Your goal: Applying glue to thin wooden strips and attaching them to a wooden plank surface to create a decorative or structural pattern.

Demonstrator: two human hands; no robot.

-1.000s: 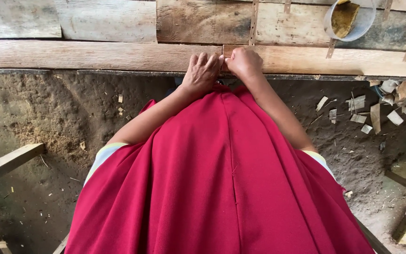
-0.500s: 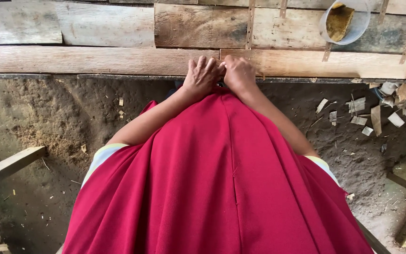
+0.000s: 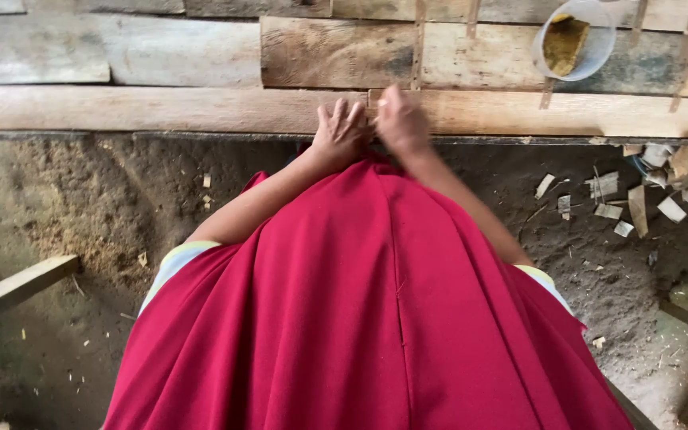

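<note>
Both hands sit together at the near edge of the rough wooden plank bench [image 3: 161, 111]. The left hand [image 3: 340, 135] lies flat with fingers spread; the right hand [image 3: 400, 119] pinches one small wooden piece [image 3: 376, 95]. One white plastic cup of yellowish paste [image 3: 573, 38] stands at the far right.

No packages, labels, signs or screens in view

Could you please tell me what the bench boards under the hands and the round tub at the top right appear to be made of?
The bench boards look like rough, unfinished wood: visible grain, weathered grey and brown patches, uneven edges. The left hand and right hand rest on them. The round tub seems to be thin, pale translucent plastic, judging by its smooth rim; it holds something yellowish-brown that I cannot identify.
</note>
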